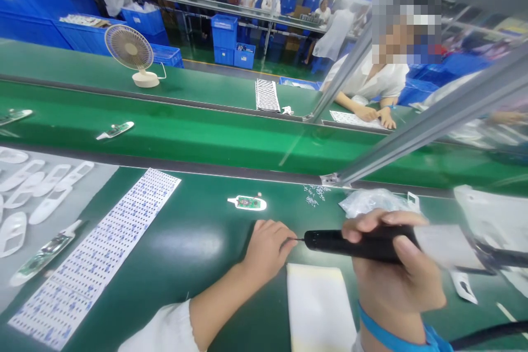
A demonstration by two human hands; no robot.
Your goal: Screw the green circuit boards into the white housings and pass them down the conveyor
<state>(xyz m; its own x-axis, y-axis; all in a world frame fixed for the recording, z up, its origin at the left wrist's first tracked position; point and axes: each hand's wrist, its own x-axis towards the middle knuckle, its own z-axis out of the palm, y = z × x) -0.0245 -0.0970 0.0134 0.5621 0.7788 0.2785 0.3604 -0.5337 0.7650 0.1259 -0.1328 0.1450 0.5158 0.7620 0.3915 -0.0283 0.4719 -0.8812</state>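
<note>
My right hand (391, 269) grips a black electric screwdriver (350, 245) across the green work mat (198, 242), its thin bit pointing left. The bit tip ends at the fingertips of my left hand (267, 250), which is curled, so anything tiny between the fingers is hidden. Beyond the hands lies a white casing with a green circuit board (247, 203). Several tiny screws (314, 195) are scattered to its right. A white pad (317, 308) lies under my hands, and a long sheet of small blue-printed labels (94, 258) lies to the left.
White plastic shells (37, 192) lie on a grey mat at the left. A green conveyor belt (165, 143) carries white casings beyond the bench, and a metal frame rail (433, 115) crosses the view. A co-worker (367, 82) sits across the belt. A clear plastic bag (373, 202) lies near my right hand.
</note>
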